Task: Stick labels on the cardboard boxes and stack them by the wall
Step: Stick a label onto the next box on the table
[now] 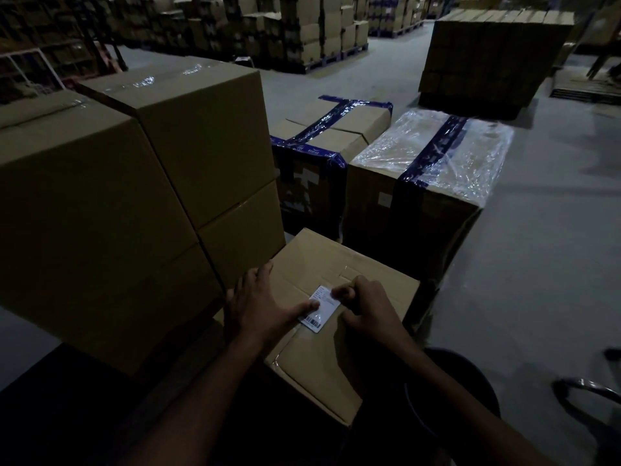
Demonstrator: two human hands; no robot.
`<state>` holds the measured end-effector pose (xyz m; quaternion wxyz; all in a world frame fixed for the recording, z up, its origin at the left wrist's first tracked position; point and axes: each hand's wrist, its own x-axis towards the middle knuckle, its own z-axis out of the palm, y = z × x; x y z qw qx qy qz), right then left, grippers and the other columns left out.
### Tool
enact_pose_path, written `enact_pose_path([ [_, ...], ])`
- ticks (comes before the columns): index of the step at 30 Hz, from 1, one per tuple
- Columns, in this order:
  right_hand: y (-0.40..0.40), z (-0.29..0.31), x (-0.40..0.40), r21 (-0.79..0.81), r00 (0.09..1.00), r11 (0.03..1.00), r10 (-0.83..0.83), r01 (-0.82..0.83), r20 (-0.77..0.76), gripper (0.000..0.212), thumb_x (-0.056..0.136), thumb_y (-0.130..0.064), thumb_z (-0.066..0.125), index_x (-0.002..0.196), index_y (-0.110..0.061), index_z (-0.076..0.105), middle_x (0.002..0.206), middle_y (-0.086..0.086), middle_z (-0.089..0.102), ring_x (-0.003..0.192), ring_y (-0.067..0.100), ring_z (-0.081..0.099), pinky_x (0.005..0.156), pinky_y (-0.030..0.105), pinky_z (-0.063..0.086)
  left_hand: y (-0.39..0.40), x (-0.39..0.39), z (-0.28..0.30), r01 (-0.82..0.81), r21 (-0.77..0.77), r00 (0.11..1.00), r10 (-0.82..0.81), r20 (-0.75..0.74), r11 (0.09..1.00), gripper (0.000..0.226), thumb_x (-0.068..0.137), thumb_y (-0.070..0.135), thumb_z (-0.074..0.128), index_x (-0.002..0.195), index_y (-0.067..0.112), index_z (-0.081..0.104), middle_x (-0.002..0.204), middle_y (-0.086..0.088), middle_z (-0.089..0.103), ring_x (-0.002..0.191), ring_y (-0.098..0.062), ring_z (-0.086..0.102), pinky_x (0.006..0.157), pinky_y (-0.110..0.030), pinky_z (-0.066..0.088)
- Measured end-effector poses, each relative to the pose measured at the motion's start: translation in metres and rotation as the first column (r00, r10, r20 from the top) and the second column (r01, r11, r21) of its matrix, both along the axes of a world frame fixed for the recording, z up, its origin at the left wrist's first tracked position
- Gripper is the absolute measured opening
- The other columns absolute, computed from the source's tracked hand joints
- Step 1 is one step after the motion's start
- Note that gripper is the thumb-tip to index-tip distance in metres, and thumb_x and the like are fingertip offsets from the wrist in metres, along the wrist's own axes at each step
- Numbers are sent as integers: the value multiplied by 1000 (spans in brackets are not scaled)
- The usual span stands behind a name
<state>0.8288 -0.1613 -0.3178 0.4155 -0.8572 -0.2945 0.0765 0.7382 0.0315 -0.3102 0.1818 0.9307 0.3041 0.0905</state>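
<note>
A brown cardboard box (336,358) lies low in front of me. On its top face sits a white label (319,312) with a barcode at its near end. My left hand (258,304) lies flat on the box with spread fingers, its thumb pressing the label's left side. My right hand (366,307) has curled fingers, and its fingertips press the label's far right corner. To the left, tall stacked cardboard boxes (141,196) stand two high.
Two boxes with blue tape stand ahead: a bare one (322,142) and a plastic-wrapped one (430,169). A pallet of cartons (487,55) sits far right. A dark round stool (450,391) is under my right arm. A chair base (584,391) is at right. Grey floor (537,264) lies open to the right.
</note>
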Motion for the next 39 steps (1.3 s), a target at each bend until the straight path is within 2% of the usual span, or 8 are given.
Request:
enact_pose_path([
  [3, -2, 3, 0, 16, 998, 1000, -10, 11, -58, 33, 72, -3, 58, 77, -33, 43, 95, -11, 68, 98, 19, 64, 82, 44, 54, 0, 0, 0, 4, -2, 1000, -4, -5, 1000, 129, 45, 104, 45, 150, 32, 28, 149, -1, 40, 138, -21, 37, 113, -46, 27],
  [6, -3, 5, -4, 11, 1000, 1000, -19, 19, -18, 40, 74, -4, 60, 78, -37, 39, 91, -15, 58, 95, 17, 56, 76, 20, 46, 0, 0, 0, -1, 2, 1000, 1, -1, 1000, 127, 46, 103, 48, 149, 31, 30, 148, -1, 42, 137, -21, 38, 114, -46, 27],
  [10, -2, 5, -5, 42, 999, 999, -12, 14, -43, 37, 74, -10, 56, 80, -45, 44, 94, -9, 68, 98, 18, 64, 79, 41, 55, 0, -2, 0, 0, -9, 1000, 1, 5, 1000, 127, 46, 102, 49, 150, 32, 29, 149, 0, 41, 138, -21, 37, 114, -46, 27],
  [13, -3, 4, -8, 12, 998, 999, -51, 51, -24, 35, 78, -10, 61, 82, -39, 42, 96, -11, 58, 94, 14, 57, 78, 30, 52, -1, -1, 1, -1, -18, 1000, 2, 8, 1000, 127, 47, 102, 49, 150, 33, 28, 150, 0, 40, 139, -21, 36, 115, -47, 27],
  [17, -3, 4, -15, 35, 997, 998, -54, 56, -62, 21, 79, -21, 56, 81, -38, 43, 90, -11, 66, 94, 18, 60, 80, 45, 53, -2, 0, 2, -11, -22, 1000, 11, -2, 1000, 130, 43, 104, 45, 151, 34, 28, 151, -1, 40, 139, -21, 37, 114, -46, 28],
  [23, -7, 2, -54, -26, 935, 946, -316, 324, 161, 26, 79, -15, 67, 95, -33, 57, 94, -19, 58, 96, 2, 38, 89, 25, 17, -2, -1, 3, -12, -25, 1000, 12, -4, 1000, 129, 44, 104, 43, 151, 34, 27, 150, 0, 40, 138, -20, 37, 114, -47, 28],
  [28, 4, -5, -65, -2, 917, 937, -341, 349, 206, 26, 84, -23, 66, 108, -30, 59, 103, -14, 60, 106, 11, 45, 97, 29, 21, -4, -3, 6, -35, -25, 999, 34, -20, 999, 127, 48, 103, 44, 152, 31, 27, 151, -1, 38, 139, -22, 35, 113, -46, 26],
  [39, 4, 23, 23, -55, 973, 976, 213, -209, 87, 30, 79, -39, 68, 106, -28, 64, 94, -23, 65, 95, 2, 61, 83, 24, 48, -3, -50, 13, -223, 52, 958, 229, -173, 973, 116, 59, 93, 54, 143, 17, 33, 146, -12, 41, 134, -31, 40, 107, -45, 34],
])
